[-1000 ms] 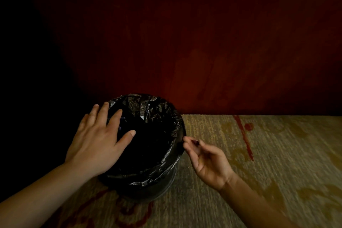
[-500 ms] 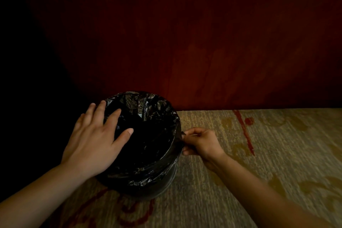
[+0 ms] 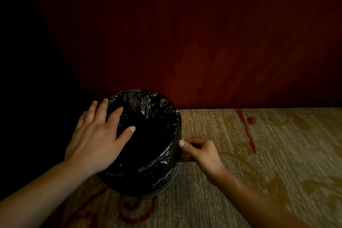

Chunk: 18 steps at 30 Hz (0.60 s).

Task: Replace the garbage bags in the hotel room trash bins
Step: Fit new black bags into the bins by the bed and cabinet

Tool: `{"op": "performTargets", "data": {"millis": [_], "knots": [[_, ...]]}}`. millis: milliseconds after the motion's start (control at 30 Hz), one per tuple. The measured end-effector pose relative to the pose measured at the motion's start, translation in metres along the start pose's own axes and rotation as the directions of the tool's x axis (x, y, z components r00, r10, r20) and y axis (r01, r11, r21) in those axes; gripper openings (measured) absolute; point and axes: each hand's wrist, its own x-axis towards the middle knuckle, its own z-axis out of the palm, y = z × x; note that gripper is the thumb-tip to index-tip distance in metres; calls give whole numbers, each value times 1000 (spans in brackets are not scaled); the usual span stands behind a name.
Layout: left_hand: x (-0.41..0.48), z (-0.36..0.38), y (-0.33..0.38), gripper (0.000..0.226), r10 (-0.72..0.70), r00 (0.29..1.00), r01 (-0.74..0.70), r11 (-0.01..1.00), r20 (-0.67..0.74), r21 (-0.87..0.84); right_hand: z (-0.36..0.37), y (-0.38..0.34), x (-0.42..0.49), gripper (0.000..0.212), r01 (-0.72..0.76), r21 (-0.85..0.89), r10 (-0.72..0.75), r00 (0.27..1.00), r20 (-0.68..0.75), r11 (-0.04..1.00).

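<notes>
On the patterned carpet [image 3: 259, 163], the trash bin [image 3: 166, 181] is already wearing its black bag [image 3: 148, 135] (cuff folded over), the left hand [image 3: 96, 140] lying spread on the rim while the right hand [image 3: 199, 152] is pinching the cuff beside it, apparently for final tidying.

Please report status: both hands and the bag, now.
Left hand open, flat on bin's left rim. Right hand pinching black bag at right rim. Bag lines the bin, edge folded over. Nothing in the way.

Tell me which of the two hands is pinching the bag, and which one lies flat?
The right hand pinches the black bag at the bin's right edge, fingers curled. The left hand lies flat, fingers spread, over the left rim.
</notes>
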Motion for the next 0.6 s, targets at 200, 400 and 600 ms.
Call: {"op": "performTargets", "data": {"millis": [200, 400, 600], "knots": [[1, 0, 3, 84, -9, 1000, 9, 1000, 6, 3, 1, 5, 6, 5, -1, -187, -6, 999, -35, 982], [0, -1, 2, 85, -3, 1000, 3, 1000, -16, -25, 5, 10, 13, 21, -9, -211, -12, 995, -101, 978], [0, 0, 1, 89, 5, 1000, -5, 1000, -20, -11, -3, 17, 16, 22, -249, 377, 250, 967, 46, 892]]}}
